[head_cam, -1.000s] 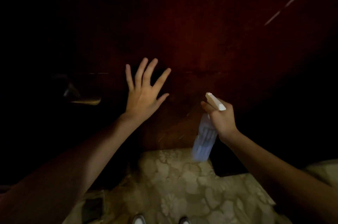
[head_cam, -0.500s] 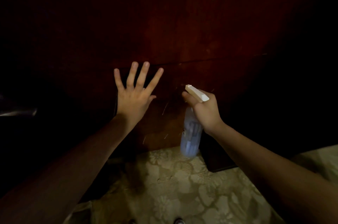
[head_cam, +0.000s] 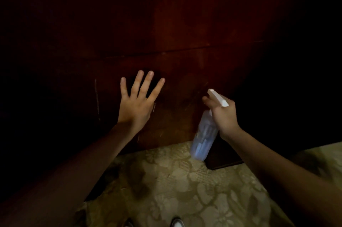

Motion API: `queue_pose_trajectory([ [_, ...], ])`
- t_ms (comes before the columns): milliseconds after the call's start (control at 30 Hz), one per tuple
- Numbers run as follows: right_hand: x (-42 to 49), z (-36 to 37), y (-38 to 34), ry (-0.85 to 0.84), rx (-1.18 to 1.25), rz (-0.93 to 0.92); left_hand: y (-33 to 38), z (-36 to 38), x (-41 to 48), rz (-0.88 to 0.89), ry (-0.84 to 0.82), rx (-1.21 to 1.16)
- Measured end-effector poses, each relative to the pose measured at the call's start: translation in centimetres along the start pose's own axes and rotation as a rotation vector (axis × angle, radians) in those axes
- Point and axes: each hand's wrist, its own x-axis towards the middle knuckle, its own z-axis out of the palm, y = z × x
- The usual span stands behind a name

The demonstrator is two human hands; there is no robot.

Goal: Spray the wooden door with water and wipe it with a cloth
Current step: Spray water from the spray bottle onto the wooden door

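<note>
Pressing flat on the wooden door (head_cam: 185, 23), the left hand (head_cam: 137, 102) spreads its fingers empty; just right of it, the right hand (head_cam: 223, 113) grips a spray bottle (head_cam: 203, 138), nozzle toward the door.

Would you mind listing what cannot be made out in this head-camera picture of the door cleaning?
- Dark wooden door: its left and right parts vanish in darkness; any water on it is too dim to see.
- Wiping cloth: none visible; the open left hand is bare.
- Translucent spray bottle with white nozzle: the right hand covers its neck.
- Shoes: cut off by the bottom edge.
</note>
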Motion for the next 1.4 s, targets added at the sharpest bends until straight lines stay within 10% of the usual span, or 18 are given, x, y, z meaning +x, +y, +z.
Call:
queue_pose_trajectory([
  [933, 5.7, 5.0, 34.1, -0.106, -0.248, 0.055, 7.0, 24.5, -18.1, -0.009, -0.076, -0.101],
  [1400, 2.6, 9.8, 38.1, -0.196, -0.263, 0.062, 2.4, 24.7, -26.0, -0.274, -0.234, -0.183],
])
